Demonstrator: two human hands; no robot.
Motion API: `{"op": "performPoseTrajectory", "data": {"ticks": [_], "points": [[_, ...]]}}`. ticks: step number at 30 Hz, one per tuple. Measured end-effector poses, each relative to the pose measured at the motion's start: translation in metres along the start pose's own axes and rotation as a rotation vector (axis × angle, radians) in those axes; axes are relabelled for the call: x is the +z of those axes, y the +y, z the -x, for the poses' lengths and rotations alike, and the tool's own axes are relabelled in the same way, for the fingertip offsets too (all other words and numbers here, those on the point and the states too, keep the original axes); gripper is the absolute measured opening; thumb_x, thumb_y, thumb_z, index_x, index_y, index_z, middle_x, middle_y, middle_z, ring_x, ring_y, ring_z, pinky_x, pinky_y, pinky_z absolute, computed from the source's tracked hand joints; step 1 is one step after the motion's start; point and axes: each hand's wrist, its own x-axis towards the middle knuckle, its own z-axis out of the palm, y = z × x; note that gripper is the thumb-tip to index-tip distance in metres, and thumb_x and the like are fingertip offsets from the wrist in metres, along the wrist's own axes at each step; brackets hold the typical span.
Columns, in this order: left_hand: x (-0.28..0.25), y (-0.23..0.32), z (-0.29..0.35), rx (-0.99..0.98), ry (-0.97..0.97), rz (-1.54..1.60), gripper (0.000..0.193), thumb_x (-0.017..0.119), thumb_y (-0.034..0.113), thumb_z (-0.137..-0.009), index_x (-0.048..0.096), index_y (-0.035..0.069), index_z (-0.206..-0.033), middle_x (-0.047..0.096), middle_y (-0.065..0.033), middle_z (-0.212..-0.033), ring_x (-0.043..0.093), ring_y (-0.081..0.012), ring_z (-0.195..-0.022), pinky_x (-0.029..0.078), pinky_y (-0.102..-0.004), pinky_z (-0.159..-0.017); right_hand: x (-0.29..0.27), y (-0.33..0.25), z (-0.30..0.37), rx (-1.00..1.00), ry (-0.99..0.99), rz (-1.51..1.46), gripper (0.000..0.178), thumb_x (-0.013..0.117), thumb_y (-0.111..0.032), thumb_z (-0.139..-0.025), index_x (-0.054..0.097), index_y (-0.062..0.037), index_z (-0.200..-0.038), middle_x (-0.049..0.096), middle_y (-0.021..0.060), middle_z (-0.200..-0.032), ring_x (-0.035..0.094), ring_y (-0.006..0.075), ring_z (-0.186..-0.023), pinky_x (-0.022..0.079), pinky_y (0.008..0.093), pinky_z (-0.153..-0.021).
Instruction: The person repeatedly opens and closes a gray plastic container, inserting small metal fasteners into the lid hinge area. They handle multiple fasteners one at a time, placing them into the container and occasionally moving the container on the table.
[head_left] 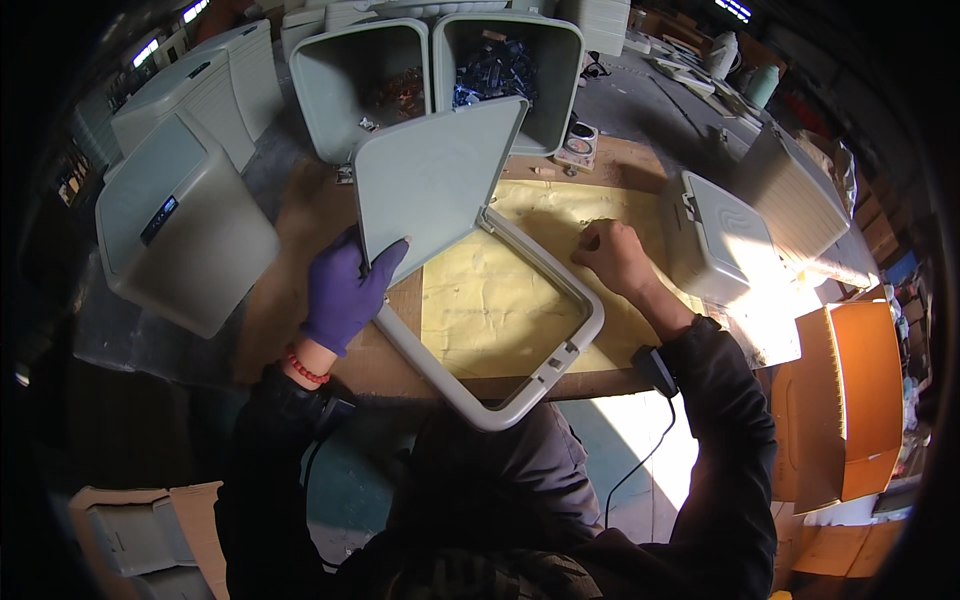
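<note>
Head view, quick log: where was the work at?

Grey lid panel (430,190) stood raised at a slant, its lower edge meeting the far-left side of the grey frame (592,312). Frame lay over the yellow sheet (500,330) on the counter (640,120), near corner jutting past the edge.

Done versus left?

My read: panel and frame looked paired at the hinge corner, though I couldn't confirm a locked joint. Panel wasn't folded down into the frame, and the frame wasn't on a bin body. A lidded grey bin (205,255) stood to the left, so at least one looked complete. Two open bins of small parts stood beyond: left bin (312,105), right bin (573,90).

Left hand?

Purple-gloved left hand (345,290) gripped the panel's lower-left corner, thumb on the near face, other fingers mostly hidden. Wrist low, forearm up from the lower left.

Right?

Bare right hand (612,255) hung just beyond the frame's right side, apart from it. Fingers curled, thumb and index nearly together; couldn't tell if anything small sat between. Forearm angled in from the lower right, wrist bent inward.
</note>
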Motion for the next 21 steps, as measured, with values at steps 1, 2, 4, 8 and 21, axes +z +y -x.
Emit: {"op": "performPoseTrajectory", "data": {"ticks": [1, 2, 4, 8, 21], "points": [[0.002, -0.003, 0.002, 0.014, -0.013, -0.016, 0.029, 0.073, 0.028, -0.095, 0.073, -0.001, -0.099, 0.073, -0.0176, -0.086, 0.071, -0.0311, -0.07, 0.053, -0.0362, -0.064, -0.001, -0.005, 0.0, -0.021, -0.004, -0.003, 0.023, 0.081, -0.017, -0.077, 0.076, 0.0011, -0.091, 0.075, 0.0174, -0.083, 0.074, 0.0282, -0.078, 0.057, 0.0366, -0.074], [0.004, -0.005, 0.003, 0.028, -0.024, -0.033, 0.029, 0.073, 0.029, -0.094, 0.073, 0.0, -0.099, 0.073, -0.0179, -0.087, 0.072, -0.0334, -0.071, 0.054, -0.0375, -0.064, -0.004, -0.012, 0.0, -0.006, -0.022, 0.012, 0.022, 0.081, -0.016, -0.077, 0.076, 0.0011, -0.09, 0.075, 0.0175, -0.084, 0.074, 0.0289, -0.078, 0.057, 0.037, -0.074], [0.006, -0.007, 0.006, 0.024, -0.063, -0.053, 0.032, 0.071, 0.032, -0.094, 0.073, 0.001, -0.1, 0.073, -0.0188, -0.088, 0.072, -0.0369, -0.077, 0.056, -0.0396, -0.068, -0.017, -0.03, -0.002, -0.06, 0.063, 0.063, 0.02, 0.082, -0.013, -0.077, 0.075, 0.0026, -0.087, 0.075, 0.0156, -0.082, 0.072, 0.0225, -0.071, 0.056, 0.0356, -0.069], [0.003, -0.006, 0.005, 0.023, -0.134, -0.001, 0.037, 0.074, 0.036, -0.092, 0.073, 0.001, -0.104, 0.072, -0.0186, -0.095, 0.071, -0.0364, -0.087, 0.056, -0.0396, -0.076, -0.02, -0.095, -0.003, -0.173, -0.142, -0.512, 0.017, 0.081, -0.007, -0.079, 0.072, -0.0002, -0.092, 0.075, 0.0099, -0.077, 0.065, 0.0104, -0.066, 0.051, 0.0274, -0.059], [-0.004, -0.007, 0.009, -0.263, -0.206, 0.675, 0.039, 0.073, 0.021, -0.095, 0.059, 0.001, -0.125, 0.066, -0.0048, -0.109, 0.059, -0.011, -0.098, 0.051, -0.0291, -0.084, 0.086, -0.171, 0.009, -0.113, -0.288, -0.886, 0.002, 0.074, 0.001, -0.089, 0.074, 0.0002, -0.091, 0.073, 0.0012, -0.083, 0.062, 0.0044, -0.075, 0.051, 0.0219, -0.068]]}}
